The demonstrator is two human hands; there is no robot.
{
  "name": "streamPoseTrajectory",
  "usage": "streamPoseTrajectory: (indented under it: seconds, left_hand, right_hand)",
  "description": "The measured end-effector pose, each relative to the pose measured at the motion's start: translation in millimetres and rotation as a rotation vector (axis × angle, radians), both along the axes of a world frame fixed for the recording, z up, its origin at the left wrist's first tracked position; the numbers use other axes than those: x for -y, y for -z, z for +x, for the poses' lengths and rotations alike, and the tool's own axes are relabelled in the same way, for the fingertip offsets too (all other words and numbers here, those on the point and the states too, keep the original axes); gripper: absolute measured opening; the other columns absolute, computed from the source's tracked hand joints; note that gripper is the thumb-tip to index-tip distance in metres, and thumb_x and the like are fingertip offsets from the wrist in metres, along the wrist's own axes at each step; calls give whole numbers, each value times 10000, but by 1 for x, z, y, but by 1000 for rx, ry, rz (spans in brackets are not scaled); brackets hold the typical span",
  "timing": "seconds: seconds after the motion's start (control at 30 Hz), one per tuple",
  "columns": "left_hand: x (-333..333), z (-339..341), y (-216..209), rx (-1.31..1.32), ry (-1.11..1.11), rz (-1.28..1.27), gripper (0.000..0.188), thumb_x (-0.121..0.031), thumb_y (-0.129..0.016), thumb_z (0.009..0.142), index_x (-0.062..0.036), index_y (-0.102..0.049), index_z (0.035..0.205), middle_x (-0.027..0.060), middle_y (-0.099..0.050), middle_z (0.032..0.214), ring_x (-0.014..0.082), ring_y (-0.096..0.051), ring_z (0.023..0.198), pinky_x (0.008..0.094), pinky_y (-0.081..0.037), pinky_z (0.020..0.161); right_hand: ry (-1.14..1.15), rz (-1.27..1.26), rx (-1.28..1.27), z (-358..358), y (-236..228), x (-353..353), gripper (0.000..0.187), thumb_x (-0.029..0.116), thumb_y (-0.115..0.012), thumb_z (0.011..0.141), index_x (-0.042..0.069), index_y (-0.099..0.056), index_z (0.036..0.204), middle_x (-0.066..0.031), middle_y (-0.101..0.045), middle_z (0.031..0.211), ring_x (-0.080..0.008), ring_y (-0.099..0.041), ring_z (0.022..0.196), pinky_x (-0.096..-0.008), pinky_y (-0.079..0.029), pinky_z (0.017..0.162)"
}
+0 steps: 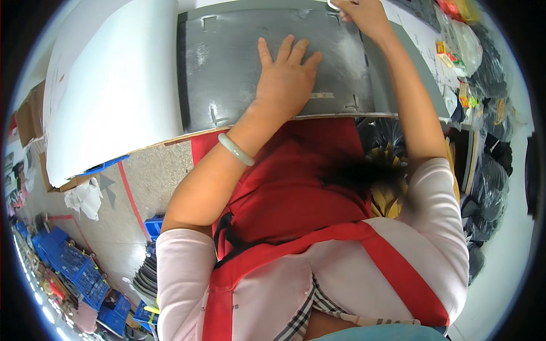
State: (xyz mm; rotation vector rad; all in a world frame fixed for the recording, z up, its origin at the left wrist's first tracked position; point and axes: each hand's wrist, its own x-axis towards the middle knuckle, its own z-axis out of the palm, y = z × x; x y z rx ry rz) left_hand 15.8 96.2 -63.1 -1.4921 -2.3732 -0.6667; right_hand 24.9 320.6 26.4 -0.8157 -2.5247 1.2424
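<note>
A dark grey sheet (227,62) with whitish smudges lies on the table before me. Pale L-shaped marks stand near its corners. My left hand (287,79) rests on the middle of this sheet, palm down and fingers spread. At the sheet's far right corner, my right hand (367,17) is closed on a small white piece (333,4), cut off by the upper edge of the picture. The piece is too little in view to name its kind. A short strip of tape (322,95) is stuck to the sheet near my left hand.
White sheet material (114,85) curves over the table's left part. Plastic bags (463,45) and small packets lie along the right side. Black bagged goods (489,187) stand at the lower right. Blue crates (77,273) sit on the floor at left, near a cardboard box (31,113).
</note>
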Motion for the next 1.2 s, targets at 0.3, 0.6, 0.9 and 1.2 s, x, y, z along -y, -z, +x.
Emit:
streamPoseTrajectory:
  seconds: [0.3,0.6,0.9,1.2]
  left_hand:
    - [-3,1,-1,0,78,13,407,-205,-622,908,-90,-640,1298,141,-537,1404,361,-400,1412,786,-220,1078]
    - [-4,-1,4,-42,65,-10,396,-226,-565,954,-35,-637,1293,185,-569,1371,371,-464,1348,789,-203,1082]
    - [-5,1,-2,-12,67,-90,417,-264,-565,971,-13,-629,1297,173,-583,1354,351,-459,1360,787,-202,1076]
    - [-6,0,9,-33,54,79,505,-273,-572,952,-17,-548,1387,168,-581,1360,361,-489,1334,771,-229,1080]
  right_hand:
    - [-546,413,-293,-109,47,100,186,130,-679,903,-54,-655,880,-213,-668,797,-356,-643,727,-437,-500,679]
    - [-645,678,-231,-134,38,133,191,116,-686,879,-74,-662,879,-292,-656,866,-453,-635,837,-494,-497,758]
    - [-442,5,-107,-127,25,137,155,84,-659,892,-66,-621,908,-160,-656,724,-238,-651,612,-375,-535,582]
    - [-421,-122,121,-97,8,153,128,78,-648,911,-36,-621,962,-113,-665,745,-183,-642,615,-323,-530,557]
